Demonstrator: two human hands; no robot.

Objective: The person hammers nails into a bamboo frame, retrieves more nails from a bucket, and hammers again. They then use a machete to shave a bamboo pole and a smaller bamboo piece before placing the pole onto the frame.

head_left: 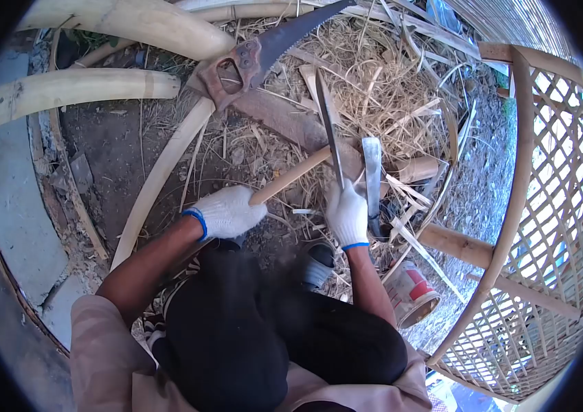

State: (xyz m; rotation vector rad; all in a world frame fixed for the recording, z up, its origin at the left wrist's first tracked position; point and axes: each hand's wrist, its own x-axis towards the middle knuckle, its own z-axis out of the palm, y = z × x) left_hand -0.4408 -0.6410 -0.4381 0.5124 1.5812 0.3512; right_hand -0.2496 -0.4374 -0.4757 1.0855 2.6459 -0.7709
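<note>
My left hand [228,211], in a white knitted glove with a blue cuff, is closed around a pale wooden stick [293,174]. The stick slants up to the right, and its far end meets the blade of a long knife [328,123]. That knife is in my right hand [347,214], gloved the same way, with its handle hidden in my fist and its blade pointing away from me. Just right of this hand is a second broad blade [372,172] with a dark handle. Under the stick's far end lies a brown wooden beam [274,118].
A handsaw [271,51] rests on the beam's far end. Bamboo poles [109,86] lie at the upper left, and a pale bamboo strip [161,178] curves below them. Shavings [394,89] cover the ground. To the right are a bucket [411,292] and a lattice panel [521,185].
</note>
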